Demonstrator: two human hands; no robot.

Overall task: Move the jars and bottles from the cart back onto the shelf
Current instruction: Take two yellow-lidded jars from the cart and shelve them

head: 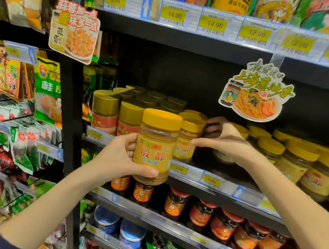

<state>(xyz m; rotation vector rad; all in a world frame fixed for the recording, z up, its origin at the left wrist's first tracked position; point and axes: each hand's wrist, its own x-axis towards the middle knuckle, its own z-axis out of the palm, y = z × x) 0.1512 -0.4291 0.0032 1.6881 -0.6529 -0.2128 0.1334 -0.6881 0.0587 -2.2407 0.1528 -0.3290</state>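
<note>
Gold-lidded jars (105,111): stood at the left end of the shelf (224,187), packed up to its front edge; no room is seen there.
Left hand (121,156): fingers and thumb are wrapped round the lower body of the held jar.
Held jar (156,144): yellow-lidded, kept upright just in front of the shelf's front edge, not yet set down; the cart is not in view.
Matching jar (186,142): stood at the front edge, just behind and right of the held one.
Right hand (228,142): placed inside the shelf, fingers curled over the top of a shadowed jar (221,156), thumb stretched left.
Open room: a dark gap is seen round the right hand, between the matching jar and the right-hand row (302,164).
Step in hand: the held jar is best lifted over the price rail, kept upright and set into that gap, label forward.
Hanging card (258,91): hung from the upper shelf edge above the gap; it should be passed under.
</note>
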